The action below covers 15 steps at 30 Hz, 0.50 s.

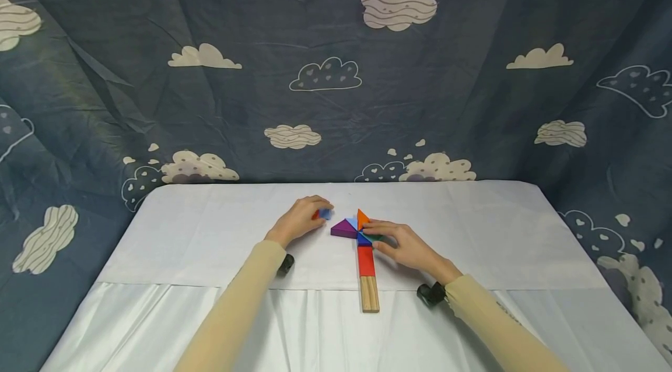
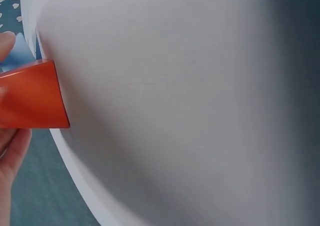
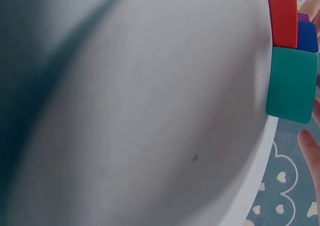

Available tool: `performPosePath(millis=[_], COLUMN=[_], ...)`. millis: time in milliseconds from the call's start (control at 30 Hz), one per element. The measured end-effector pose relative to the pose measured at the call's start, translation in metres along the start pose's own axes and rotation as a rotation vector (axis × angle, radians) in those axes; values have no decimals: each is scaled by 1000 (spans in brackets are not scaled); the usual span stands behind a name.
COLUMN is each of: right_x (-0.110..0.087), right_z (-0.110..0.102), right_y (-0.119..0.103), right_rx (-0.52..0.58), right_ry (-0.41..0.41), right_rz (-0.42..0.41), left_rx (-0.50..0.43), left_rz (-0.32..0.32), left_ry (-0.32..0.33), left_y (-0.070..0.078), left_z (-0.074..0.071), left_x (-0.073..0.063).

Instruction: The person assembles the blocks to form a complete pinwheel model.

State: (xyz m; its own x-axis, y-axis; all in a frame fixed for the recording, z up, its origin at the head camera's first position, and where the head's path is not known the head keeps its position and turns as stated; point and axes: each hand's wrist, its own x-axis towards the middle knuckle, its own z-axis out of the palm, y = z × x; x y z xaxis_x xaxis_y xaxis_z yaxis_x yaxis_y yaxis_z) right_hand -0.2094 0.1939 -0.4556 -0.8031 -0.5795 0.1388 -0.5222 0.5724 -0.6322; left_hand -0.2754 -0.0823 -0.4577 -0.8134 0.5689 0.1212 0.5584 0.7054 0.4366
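My left hand [image 1: 300,219] is at the left of a block figure, gripping an orange-red block [image 2: 32,97] and a light blue block [image 1: 325,214] in its fingertips. My right hand [image 1: 406,245] reaches in from the right, fingers over a green block [image 3: 292,84] and thumb spread below, a little apart from it in the right wrist view. Around the green block sit an orange triangle [image 1: 361,220], a purple triangle [image 1: 343,228], another light blue piece [image 1: 352,222] and a dark blue block [image 1: 362,241], like a pinwheel. My right fingers partly hide the green block.
Below the pinwheel a red block [image 1: 366,261] and a plain wooden block [image 1: 370,294] form a straight stem toward me. A white cloth [image 1: 184,244] covers the table. Behind it hangs a dark curtain [image 1: 252,98] with cloud prints.
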Motion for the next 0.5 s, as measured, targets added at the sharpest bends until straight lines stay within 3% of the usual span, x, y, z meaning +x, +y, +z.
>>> performPosePath(millis=[500], right_x=[0], right_z=[0], right_y=[2], right_rx=[5], right_ry=[10], right_rz=[-13], left_rx=[-220], left_rz=[94], left_ry=[155], left_y=[0], left_z=[-2], left_x=[-11])
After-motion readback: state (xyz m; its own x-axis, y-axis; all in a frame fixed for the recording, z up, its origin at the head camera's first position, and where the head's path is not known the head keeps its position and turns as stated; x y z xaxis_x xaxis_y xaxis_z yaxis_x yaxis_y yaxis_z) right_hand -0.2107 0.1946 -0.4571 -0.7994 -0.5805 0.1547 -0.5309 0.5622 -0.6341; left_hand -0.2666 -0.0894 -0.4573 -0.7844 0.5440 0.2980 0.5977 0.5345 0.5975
